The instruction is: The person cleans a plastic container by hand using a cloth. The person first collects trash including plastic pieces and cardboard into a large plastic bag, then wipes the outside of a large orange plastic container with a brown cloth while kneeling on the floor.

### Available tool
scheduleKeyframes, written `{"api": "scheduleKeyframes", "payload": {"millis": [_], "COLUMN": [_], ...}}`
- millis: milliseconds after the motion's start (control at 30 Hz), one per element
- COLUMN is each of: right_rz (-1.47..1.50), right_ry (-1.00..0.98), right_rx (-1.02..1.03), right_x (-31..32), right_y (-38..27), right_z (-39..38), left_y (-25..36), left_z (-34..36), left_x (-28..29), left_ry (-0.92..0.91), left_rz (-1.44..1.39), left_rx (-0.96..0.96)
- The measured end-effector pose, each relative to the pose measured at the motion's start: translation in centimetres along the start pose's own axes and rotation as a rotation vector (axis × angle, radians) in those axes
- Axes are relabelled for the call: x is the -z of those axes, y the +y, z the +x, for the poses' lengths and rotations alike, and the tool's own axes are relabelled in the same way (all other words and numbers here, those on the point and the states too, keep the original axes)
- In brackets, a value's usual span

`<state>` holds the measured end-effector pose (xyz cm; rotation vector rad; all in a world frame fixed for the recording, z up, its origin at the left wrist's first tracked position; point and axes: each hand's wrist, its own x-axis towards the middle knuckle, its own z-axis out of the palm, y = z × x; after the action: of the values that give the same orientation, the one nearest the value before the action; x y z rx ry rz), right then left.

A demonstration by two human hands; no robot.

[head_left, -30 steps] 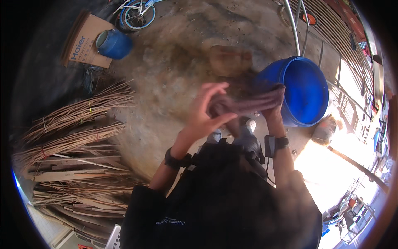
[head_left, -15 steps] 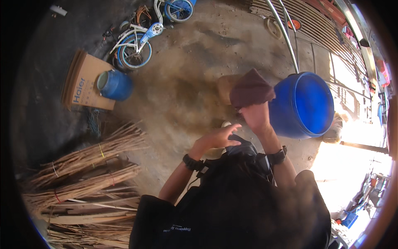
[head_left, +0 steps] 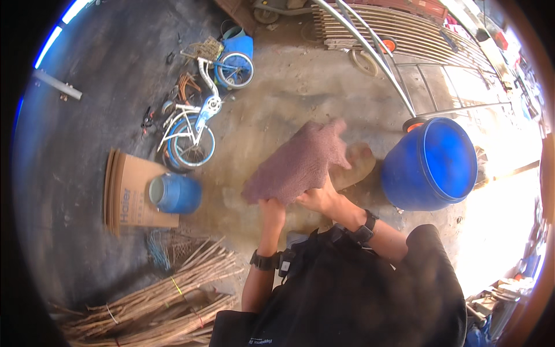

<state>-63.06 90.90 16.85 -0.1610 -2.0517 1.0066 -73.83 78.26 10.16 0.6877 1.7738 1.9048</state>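
Left hand (head_left: 272, 211) and right hand (head_left: 319, 198), fingers closed on near edge of mauve cloth (head_left: 298, 163), spread in midair over floor (head_left: 280, 110). From afar I see large blue barrel (head_left: 406, 173) at right, white-and-blue bicycle (head_left: 213, 104) beyond at left, cardboard (head_left: 141, 196) and bundled sticks (head_left: 156, 298) nearer.

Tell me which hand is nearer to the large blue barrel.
Right. The right hand is left of the large blue barrel, gripping the mauve cloth; the left hand, also on the cloth, is farther left.

Brown floor (head_left: 272, 110), on it stick bundles (head_left: 156, 298), blue-and-white bicycle (head_left: 203, 114), small blue barrel (head_left: 180, 193), large blue barrel (head_left: 406, 170)
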Motion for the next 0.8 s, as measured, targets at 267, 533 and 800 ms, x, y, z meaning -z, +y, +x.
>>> {"api": "scheduleKeyframes", "payload": {"millis": [267, 533, 800], "right_rz": [-0.517, -0.19, -0.074], "right_ry": [0.144, 0.244, 0.427], "right_rx": [-0.304, -0.376, -0.541], "right_x": [-7.5, -9.8, -7.1], "right_y": [3.3, 1.1, 1.9], "right_z": [-1.3, -0.7, -3.2], "left_y": [4.4, 6.5, 3.1], "left_z": [4.1, 3.9, 5.5], "left_x": [3.5, 3.8, 4.1], "left_ry": [-0.143, -0.969, -0.944], "left_rz": [0.271, 0.478, 0.506], "left_rx": [-0.695, -0.569, -0.766]}}
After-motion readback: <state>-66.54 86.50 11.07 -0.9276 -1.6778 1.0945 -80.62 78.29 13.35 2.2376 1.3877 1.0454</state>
